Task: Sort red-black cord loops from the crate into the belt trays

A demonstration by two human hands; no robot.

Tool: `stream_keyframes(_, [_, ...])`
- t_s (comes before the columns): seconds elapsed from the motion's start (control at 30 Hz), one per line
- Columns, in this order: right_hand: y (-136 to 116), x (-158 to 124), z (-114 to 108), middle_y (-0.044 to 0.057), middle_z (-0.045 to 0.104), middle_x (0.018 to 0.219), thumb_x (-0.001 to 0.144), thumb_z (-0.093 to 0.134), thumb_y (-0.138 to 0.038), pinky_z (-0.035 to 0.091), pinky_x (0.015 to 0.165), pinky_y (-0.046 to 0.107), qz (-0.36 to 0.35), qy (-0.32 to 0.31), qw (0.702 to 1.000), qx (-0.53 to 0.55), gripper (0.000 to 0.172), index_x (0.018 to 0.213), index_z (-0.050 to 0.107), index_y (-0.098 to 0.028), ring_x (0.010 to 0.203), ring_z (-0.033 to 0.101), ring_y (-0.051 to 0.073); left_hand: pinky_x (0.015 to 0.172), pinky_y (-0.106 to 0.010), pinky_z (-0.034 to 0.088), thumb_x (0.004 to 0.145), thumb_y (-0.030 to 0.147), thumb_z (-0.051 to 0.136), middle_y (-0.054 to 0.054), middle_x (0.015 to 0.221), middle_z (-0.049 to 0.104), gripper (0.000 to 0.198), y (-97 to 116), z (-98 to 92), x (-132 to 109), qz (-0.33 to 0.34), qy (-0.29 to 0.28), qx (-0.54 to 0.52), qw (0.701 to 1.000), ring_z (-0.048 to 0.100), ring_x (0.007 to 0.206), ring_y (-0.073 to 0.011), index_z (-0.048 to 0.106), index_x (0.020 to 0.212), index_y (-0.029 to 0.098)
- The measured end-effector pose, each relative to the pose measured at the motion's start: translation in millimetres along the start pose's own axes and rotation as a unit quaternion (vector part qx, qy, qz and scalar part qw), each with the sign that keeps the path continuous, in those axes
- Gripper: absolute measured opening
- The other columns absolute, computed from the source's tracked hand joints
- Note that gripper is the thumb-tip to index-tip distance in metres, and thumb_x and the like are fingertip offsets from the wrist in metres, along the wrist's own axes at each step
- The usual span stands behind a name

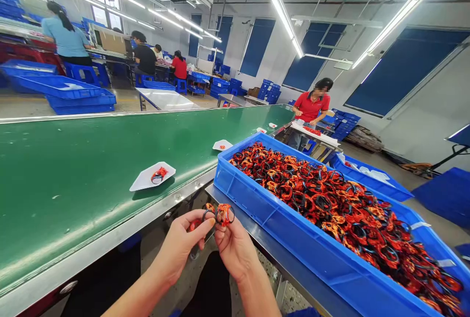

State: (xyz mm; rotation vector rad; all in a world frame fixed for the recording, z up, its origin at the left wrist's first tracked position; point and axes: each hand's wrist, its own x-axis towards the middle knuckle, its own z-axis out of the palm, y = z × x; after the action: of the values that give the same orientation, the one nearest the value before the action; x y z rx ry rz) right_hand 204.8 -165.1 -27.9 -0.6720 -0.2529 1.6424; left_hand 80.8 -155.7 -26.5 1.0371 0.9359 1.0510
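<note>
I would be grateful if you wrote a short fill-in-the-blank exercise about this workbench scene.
The left hand and right hand both hold loops coloured orange and ____.
More such loops fill a ____ plastic crate.
The white tray rests on the ____ conveyor belt.

Missing words: black; blue; green.

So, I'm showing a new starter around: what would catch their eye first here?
The long blue plastic crate at the right stands out first, heaped with orange-and-black loops. To its left runs a wide green conveyor belt, carrying a white tray with a loop on it. At the bottom centre, the left hand and right hand hold a small orange-and-black loop between them.
</note>
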Motion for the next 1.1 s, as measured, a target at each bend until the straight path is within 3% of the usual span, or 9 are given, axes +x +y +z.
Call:
stream_keyframes(0.17, [6, 6, -8, -0.001, 0.065, 0.07, 0.066, 0.078, -0.019, 0.047, 0.042, 0.01, 0.009, 0.002, 1.0, 0.014, 0.021, 0.081, 0.064, -0.015, 0.049, 0.052, 0.003, 0.05, -0.022, 0.036, 0.073, 0.046, 0.066, 0.001, 0.078, 0.059, 0.031, -7, -2.5, -3, 0.011, 0.03, 0.077, 0.997, 0.042, 0.051, -0.0066, 0.066, 0.088, 0.018])
stream_keyframes(0.43, [11, 1, -12, 0.0, 0.061, 0.068, 0.069, 0.07, -0.006, 0.046, 0.044, 0.007, 0.088, -0.003, 0.991, 0.098, 0.013, 0.079, 0.064, -0.012, 0.046, 0.048, 0.001, 0.051, -0.022, 0.035, 0.07, 0.044, 0.068, -0.001, 0.08, 0.062, 0.032, -11, -3.0, -4, 0.021, 0.071, 0.041, 0.996, 0.044, 0.05, -0.0073, 0.066, 0.087, 0.016])
stream_keyframes(0.7, [16, -1, -13, -0.001, 0.058, 0.069, 0.067, 0.072, -0.008, 0.046, 0.046, 0.007, 0.079, -0.001, 0.994, 0.069, 0.014, 0.076, 0.064, -0.014, 0.049, 0.047, 0.002, 0.049, -0.023, 0.038, 0.066, 0.042, 0.071, -0.001, 0.078, 0.065, 0.03, -10, -2.7, -4, 0.022, 0.092, 0.054, 0.994, 0.046, 0.048, -0.0088, 0.069, 0.083, 0.018])
stream_keyframes(0.87, [23, 0, -15, -0.004, 0.059, 0.07, 0.064, 0.078, -0.02, 0.045, 0.046, 0.011, -0.045, 0.01, 0.999, -0.029, 0.02, 0.079, 0.064, -0.017, 0.049, 0.046, 0.002, 0.047, -0.022, 0.038, 0.069, 0.044, 0.068, 0.0, 0.072, 0.063, 0.029, -12, -2.3, -5, 0.021, 0.077, 0.094, 0.992, 0.045, 0.048, -0.0088, 0.069, 0.083, 0.018])
stream_keyframes(0.97, [26, 0, -16, -0.004, 0.059, 0.072, 0.07, 0.075, -0.03, 0.044, 0.048, 0.014, -0.126, 0.011, 0.985, -0.115, 0.02, 0.082, 0.064, -0.019, 0.051, 0.047, 0.004, 0.047, -0.021, 0.038, 0.071, 0.047, 0.066, 0.0, 0.066, 0.059, 0.032, -15, -2.1, -4, 0.015, 0.053, 0.119, 0.991, 0.044, 0.048, -0.0092, 0.068, 0.084, 0.017])
stream_keyframes(1.1, [25, -1, -17, -0.002, 0.06, 0.077, 0.074, 0.071, -0.036, 0.044, 0.049, 0.018, -0.179, 0.03, 0.96, -0.211, 0.024, 0.089, 0.063, -0.02, 0.055, 0.049, 0.007, 0.046, -0.021, 0.036, 0.07, 0.047, 0.067, -0.001, 0.066, 0.059, 0.035, -18, -1.8, -2, 0.003, 0.049, 0.116, 0.992, 0.042, 0.047, -0.0088, 0.068, 0.084, 0.015])
